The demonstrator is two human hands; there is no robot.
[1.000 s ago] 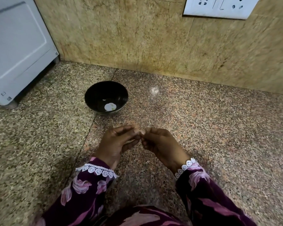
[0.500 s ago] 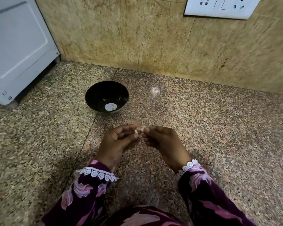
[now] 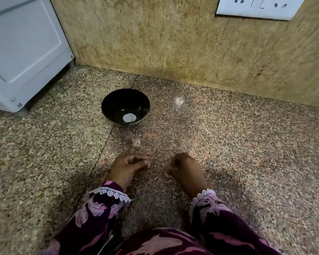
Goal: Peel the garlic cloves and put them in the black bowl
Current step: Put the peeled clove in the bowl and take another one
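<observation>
While both hands hang low over the granite counter (image 3: 247, 144), nearer its front edge than the wall, the peeling step looks paused between cloves.

Left hand (image 3: 126, 167): fingers curled loosely inward, thumb laid along them; whether they enclose anything I cannot tell.

Right hand (image 3: 187, 167): knuckles up, fingers folded under in a fist; a clove or scrap of skin may sit inside, but that is hidden.

Loose piece (image 3: 136, 142): small, pale and translucent, lying on the counter between the left hand and the bowl, apart from both. It reads as shed garlic skin or an unpeeled clove; too small to settle.

Black bowl (image 3: 107, 107): upright toward the back of the counter, left of centre, well apart from the hands. Contents: one pale rounded peeled clove (image 3: 129, 117) at the bottom near the front wall, plus a small pale fleck (image 3: 123, 109) just behind it.

Judgement: task barely begun. Next move calls for a fingertip pick of the loose piece, or carrying whatever the right hand may hold forward to the bowl.
</observation>
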